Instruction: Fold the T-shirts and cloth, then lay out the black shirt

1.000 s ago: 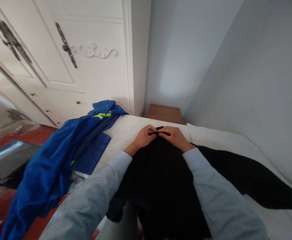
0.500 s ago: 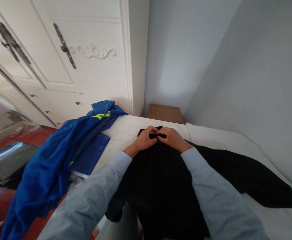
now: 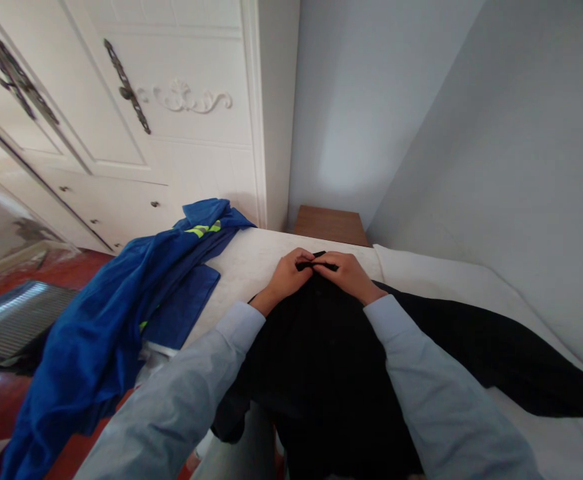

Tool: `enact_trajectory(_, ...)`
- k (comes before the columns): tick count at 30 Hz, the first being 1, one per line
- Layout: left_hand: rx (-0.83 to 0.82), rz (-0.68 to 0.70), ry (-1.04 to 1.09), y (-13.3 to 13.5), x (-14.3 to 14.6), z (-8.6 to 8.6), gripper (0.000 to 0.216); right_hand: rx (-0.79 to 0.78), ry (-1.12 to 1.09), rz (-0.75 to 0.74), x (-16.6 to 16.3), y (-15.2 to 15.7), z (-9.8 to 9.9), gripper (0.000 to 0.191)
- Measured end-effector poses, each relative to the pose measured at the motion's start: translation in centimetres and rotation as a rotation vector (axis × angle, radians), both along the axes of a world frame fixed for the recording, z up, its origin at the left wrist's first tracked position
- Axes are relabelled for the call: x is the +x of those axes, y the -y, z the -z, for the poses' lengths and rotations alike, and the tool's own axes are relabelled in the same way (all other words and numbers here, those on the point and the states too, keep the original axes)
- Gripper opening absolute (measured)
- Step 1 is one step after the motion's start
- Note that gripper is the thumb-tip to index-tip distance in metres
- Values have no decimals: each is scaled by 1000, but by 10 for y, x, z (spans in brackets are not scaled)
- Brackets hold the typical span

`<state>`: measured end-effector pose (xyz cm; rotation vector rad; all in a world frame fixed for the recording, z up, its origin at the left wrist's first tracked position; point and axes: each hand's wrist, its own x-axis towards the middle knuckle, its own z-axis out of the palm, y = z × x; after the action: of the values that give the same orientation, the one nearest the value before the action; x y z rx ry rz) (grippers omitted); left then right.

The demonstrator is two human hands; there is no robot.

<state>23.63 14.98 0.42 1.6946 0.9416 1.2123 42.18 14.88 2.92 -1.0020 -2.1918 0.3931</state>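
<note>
A black long-sleeved shirt (image 3: 321,360) lies spread on the white bed, its collar end away from me and one sleeve stretched out to the right. My left hand (image 3: 292,272) pinches the black cloth at the collar from the left. Close against it, my right hand (image 3: 350,272) pinches the same collar from the right. The fingertips of both hands meet at the front of the collar. Whether a button sits between them is too small and dark to make out.
A blue garment with yellow-green strips (image 3: 116,307) hangs over the bed's left side. The white bed surface (image 3: 241,267) runs up to a grey wall on the right. Beyond it stand a brown wooden stand (image 3: 331,225) and a white wardrobe (image 3: 196,153). A dark ribbed object (image 3: 21,320) lies on the red floor.
Both hands stay at the collar with small finger shifts. The pinched collar cloth looks flatter, and my left hand now covers the collar's left tip. The view has shifted slightly.
</note>
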Motion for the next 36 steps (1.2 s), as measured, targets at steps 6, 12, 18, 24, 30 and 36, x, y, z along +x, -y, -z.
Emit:
enact_trajectory(6,-134,97,148,-3,-4,-3,19,-134,-100,19,7,2,-7,21)
enact_trajectory(12,-219,101,228,-4,-4,-3,19,-156,-169,34,8,1,-4,24)
enact_trajectory(18,-300,128,283,-2,-4,-5,21,-141,-211,70,7,2,-7,19)
enact_trajectory(24,-397,146,317,-2,-5,-7,23,-122,-210,38,8,2,-9,16)
enact_trajectory(30,-478,153,300,-2,-10,-8,25,-118,-214,19,8,4,-12,14)
enact_trajectory(36,-470,148,292,-1,-10,-9,27,-91,-190,-7,7,5,-11,12)
